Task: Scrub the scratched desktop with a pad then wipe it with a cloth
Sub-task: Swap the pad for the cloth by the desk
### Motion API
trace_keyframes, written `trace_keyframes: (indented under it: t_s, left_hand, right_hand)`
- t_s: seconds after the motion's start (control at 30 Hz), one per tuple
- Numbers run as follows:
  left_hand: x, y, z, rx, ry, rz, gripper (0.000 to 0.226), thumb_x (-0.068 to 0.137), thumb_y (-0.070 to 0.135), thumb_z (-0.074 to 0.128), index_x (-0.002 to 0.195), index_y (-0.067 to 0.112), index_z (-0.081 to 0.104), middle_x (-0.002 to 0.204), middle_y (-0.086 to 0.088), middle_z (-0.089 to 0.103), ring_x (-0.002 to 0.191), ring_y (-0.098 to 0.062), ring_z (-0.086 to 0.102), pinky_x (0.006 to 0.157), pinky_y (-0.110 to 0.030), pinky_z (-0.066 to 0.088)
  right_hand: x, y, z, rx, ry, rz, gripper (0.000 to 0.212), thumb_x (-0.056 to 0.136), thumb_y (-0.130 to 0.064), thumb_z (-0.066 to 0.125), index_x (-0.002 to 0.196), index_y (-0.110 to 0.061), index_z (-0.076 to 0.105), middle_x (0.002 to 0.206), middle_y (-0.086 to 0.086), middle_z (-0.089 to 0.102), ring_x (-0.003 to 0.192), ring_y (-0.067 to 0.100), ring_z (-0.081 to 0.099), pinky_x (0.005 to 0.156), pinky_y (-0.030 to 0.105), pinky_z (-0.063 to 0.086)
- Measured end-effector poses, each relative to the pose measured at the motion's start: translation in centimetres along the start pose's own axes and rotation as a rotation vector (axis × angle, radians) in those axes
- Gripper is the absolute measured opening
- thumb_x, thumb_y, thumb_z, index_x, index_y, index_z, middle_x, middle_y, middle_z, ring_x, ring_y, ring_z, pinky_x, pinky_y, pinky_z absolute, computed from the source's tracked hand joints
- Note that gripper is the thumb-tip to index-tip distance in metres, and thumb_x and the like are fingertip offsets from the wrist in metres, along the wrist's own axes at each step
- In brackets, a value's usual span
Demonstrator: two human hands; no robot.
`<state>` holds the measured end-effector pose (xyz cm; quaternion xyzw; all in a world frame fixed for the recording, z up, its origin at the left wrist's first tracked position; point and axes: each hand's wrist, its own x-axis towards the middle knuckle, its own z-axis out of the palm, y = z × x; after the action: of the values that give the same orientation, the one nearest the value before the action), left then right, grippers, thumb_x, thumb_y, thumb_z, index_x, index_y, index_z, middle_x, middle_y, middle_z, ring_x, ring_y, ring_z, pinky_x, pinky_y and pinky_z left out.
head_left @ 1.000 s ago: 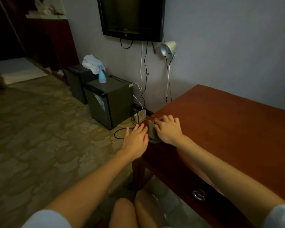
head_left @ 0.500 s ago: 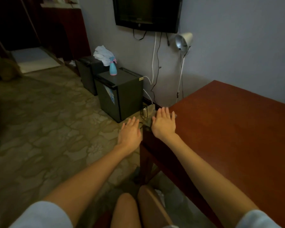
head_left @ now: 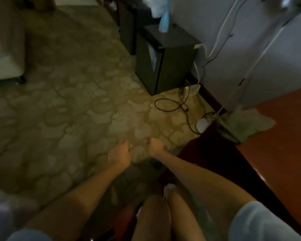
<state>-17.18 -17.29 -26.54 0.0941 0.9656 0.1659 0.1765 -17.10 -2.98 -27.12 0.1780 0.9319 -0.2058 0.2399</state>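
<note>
Cloth on desktop; left hand loose, right hand fingers curled, empty.

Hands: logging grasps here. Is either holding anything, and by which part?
Nothing: left hand and right hand are empty; the cloth lies on the desk corner.

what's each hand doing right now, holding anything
Left hand: open, fingers loosely curled, empty.
Right hand: closed in a fist, nothing visible in its grip, though the frame is blurred.
</note>
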Motion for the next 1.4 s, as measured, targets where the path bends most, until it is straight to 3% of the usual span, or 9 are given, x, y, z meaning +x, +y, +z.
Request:
trace_keyframes:
  t_s: [0.27, 0.47, 0.7, 0.87, 1.0, 1.07, 1.17, 1.3, 1.4]
  left_hand:
    - [7.9, -5.4, 14.5, -0.086, -0.109, -0.133, 0.057, 0.098, 0.030, 0.045, 0.149, 0.016, 0.023, 0.142, -0.011, 0.044, 0.124, -0.027, 0.049, 0.095, -0.037, 0.046]
    - [13.1, -8.6, 23.8, -0.075, -0.183, -0.064, 0.071, 0.099, 0.030, 0.043, 0.153, 0.014, -0.002, 0.160, -0.005, 0.006, 0.146, -0.022, 0.012, 0.114, -0.030, 0.020]
    - [15.3, -10.9, 29.9, -0.068, -0.168, -0.015, 0.077, 0.097, 0.039, 0.044, 0.153, 0.015, -0.003, 0.161, -0.006, -0.003, 0.148, -0.022, 0.008, 0.115, -0.028, 0.019]
    - [15.4, -10.5, 31.6, -0.103, -0.213, -0.018, 0.074, 0.097, 0.032, 0.047, 0.153, 0.012, 0.002, 0.161, -0.008, 0.000, 0.148, -0.021, 0.008, 0.117, -0.028, 0.015]
    - [15.3, -10.7, 32.0, -0.095, -0.146, 0.061, 0.069, 0.068, 0.034, 0.064, 0.129, 0.001, 0.056, 0.132, -0.017, 0.057, 0.117, -0.029, 0.060, 0.091, -0.032, 0.050]
    - [14.8, -10.5, 30.7, -0.116, -0.155, 0.063, 0.069, 0.080, 0.031, 0.060, 0.139, 0.000, 0.044, 0.145, -0.016, 0.043, 0.129, -0.027, 0.050, 0.098, -0.029, 0.045]
    - [14.6, -10.2, 28.7, -0.231, -0.205, 0.009, 0.069, 0.098, 0.031, 0.045, 0.153, 0.013, 0.008, 0.161, -0.006, 0.004, 0.146, -0.020, 0.018, 0.113, -0.025, 0.022]
    - [13.6, -9.4, 23.6, -0.476, -0.216, -0.182, 0.059, 0.093, 0.030, 0.055, 0.147, 0.020, 0.033, 0.144, -0.003, 0.044, 0.132, -0.024, 0.043, 0.111, -0.034, 0.032]
    - [13.1, -9.2, 20.3, -0.787, -0.198, -0.400, 0.058, 0.086, 0.042, 0.063, 0.136, 0.018, 0.047, 0.130, -0.012, 0.059, 0.117, -0.028, 0.057, 0.102, -0.045, 0.044]
  right_hand:
    - [14.2, 6.6, 12.4, 0.295, -0.125, 0.316, 0.043, 0.098, -0.018, 0.043, 0.135, 0.004, 0.042, 0.138, 0.021, 0.045, 0.126, 0.035, 0.045, 0.101, 0.036, 0.037]
    - [22.5, 12.4, 22.5, 0.411, -0.027, 0.517, 0.070, 0.096, -0.029, 0.053, 0.151, -0.011, 0.014, 0.154, 0.017, 0.015, 0.131, 0.038, 0.037, 0.103, 0.043, 0.039]
    - [29.2, 17.3, 27.3, 0.762, 0.098, 0.861, 0.095, 0.088, -0.034, 0.066, 0.152, -0.012, -0.001, 0.156, 0.019, 0.011, 0.139, 0.042, 0.024, 0.110, 0.051, 0.028]
    - [32.0, 20.0, 31.4, 0.885, 0.082, 0.971, 0.100, 0.080, -0.042, 0.071, 0.151, -0.009, 0.008, 0.155, 0.021, 0.017, 0.139, 0.043, 0.024, 0.113, 0.054, 0.025]
    - [32.0, 21.1, 32.8, 0.920, -0.001, 0.930, 0.061, 0.085, -0.025, 0.062, 0.135, 0.001, 0.040, 0.129, 0.023, 0.052, 0.114, 0.038, 0.054, 0.096, 0.049, 0.047]
    - [30.2, 18.2, 30.0, 0.978, -0.034, 0.871, 0.048, 0.092, -0.015, 0.055, 0.132, 0.007, 0.043, 0.101, 0.021, 0.057, 0.087, 0.032, 0.057, 0.082, 0.041, 0.050]
    - [28.6, 15.0, 27.3, 1.119, -0.054, 0.788, 0.051, 0.092, -0.007, 0.056, 0.137, 0.006, 0.038, 0.123, 0.026, 0.054, 0.089, 0.033, 0.053, 0.088, 0.041, 0.046]
    - [23.9, 9.1, 23.1, 1.199, -0.116, 0.519, 0.036, 0.092, 0.002, 0.052, 0.128, 0.005, 0.047, 0.110, 0.015, 0.054, 0.068, 0.019, 0.050, 0.060, 0.029, 0.045]
    - [17.7, 4.3, 18.5, 1.211, -0.112, 0.309, 0.031, 0.094, 0.000, 0.049, 0.124, 0.008, 0.049, 0.102, 0.015, 0.057, 0.087, 0.034, 0.060, 0.060, 0.021, 0.047]
